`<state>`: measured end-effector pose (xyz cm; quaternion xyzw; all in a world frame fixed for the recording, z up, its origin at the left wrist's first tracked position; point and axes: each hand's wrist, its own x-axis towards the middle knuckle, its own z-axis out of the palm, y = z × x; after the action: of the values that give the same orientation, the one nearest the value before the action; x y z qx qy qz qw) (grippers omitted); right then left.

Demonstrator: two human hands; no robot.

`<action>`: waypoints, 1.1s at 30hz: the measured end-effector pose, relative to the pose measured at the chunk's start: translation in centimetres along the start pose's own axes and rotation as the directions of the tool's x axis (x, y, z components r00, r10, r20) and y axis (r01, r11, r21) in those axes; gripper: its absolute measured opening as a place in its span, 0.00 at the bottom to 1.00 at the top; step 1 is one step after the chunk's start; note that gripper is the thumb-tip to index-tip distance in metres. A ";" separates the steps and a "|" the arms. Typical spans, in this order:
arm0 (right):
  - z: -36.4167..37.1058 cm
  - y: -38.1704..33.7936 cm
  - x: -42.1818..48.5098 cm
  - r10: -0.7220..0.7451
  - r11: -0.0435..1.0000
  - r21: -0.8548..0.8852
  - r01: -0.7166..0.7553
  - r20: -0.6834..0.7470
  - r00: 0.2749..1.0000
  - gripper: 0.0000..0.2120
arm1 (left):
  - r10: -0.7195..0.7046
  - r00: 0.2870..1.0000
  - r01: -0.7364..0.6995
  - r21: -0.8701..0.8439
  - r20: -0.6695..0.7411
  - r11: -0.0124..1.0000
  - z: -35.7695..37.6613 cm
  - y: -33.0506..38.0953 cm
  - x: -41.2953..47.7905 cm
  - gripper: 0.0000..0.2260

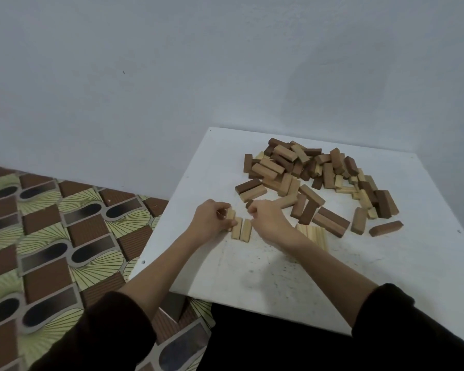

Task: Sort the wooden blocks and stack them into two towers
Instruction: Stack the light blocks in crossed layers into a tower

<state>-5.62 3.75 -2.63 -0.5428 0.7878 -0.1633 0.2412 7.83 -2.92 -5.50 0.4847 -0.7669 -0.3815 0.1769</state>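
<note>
A loose pile of wooden blocks (311, 172), light and dark brown mixed, covers the far half of the white table (279, 271). Near the table's left edge three pale blocks (241, 228) lie side by side. My left hand (212, 219) pinches the leftmost of them with curled fingers. My right hand (268, 216) hovers just right of that row with its fingers curled; what it holds, if anything, is hidden. A second flat row of pale blocks (314, 235) lies behind my right wrist, partly covered by it.
Single dark blocks (385, 228) lie scattered at the pile's right side. The table stands in a corner against a pale wall (172, 76). A patterned floor mat (51, 236) spreads to the left below the table edge.
</note>
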 end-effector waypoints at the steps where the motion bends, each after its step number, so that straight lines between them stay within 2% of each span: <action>1: 0.1 0.1 -0.2 -0.007 1.000 0.018 0.007 -0.009 1.000 0.13 | -0.005 1.000 0.005 -0.003 -0.008 1.000 -0.1 -0.1 -0.1 0.23; 6: 0.9 0.5 -0.8 0.005 0.997 0.072 -0.004 -0.014 1.000 0.19 | -0.021 1.000 0.021 -0.006 0.002 1.000 -0.2 -0.4 -0.8 0.29; 9: 1.7 0.8 -1.0 0.047 0.988 0.152 -0.043 -0.028 0.998 0.19 | 0.017 0.998 -0.017 -0.005 0.057 1.000 0.2 -0.6 -1.6 0.37; 13: 2.4 0.8 -1.5 0.047 0.975 0.219 -0.037 -0.038 0.998 0.18 | 0.074 0.996 -0.074 -0.006 0.045 0.997 1.4 -0.8 -2.1 0.47; 15: 2.6 0.9 -1.7 0.043 0.980 0.198 -0.033 -0.051 0.998 0.18 | 0.110 0.994 -0.110 0.002 0.029 0.994 1.9 -1.0 -2.3 0.46; 20: 3.2 1.5 -2.0 0.027 0.988 0.155 -0.015 -0.074 0.997 0.19 | 0.219 0.974 -0.219 -0.008 0.049 0.976 1.8 -1.2 -2.5 0.36; 25: 3.9 1.9 -2.3 0.045 0.978 0.209 -0.018 -0.127 0.991 0.24 | 0.250 0.964 -0.252 0.011 0.089 0.968 1.3 -1.3 -2.2 0.37; 33: 4.9 2.0 -2.5 0.058 0.948 0.319 0.002 -0.178 0.982 0.29 | 0.240 0.970 -0.239 -0.039 0.026 0.970 1.2 -2.6 -2.4 0.36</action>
<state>-3.71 6.85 -7.25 -0.4680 0.7778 -0.3342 0.2536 9.76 -0.99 -8.03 0.3797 -0.8154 -0.3784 0.2186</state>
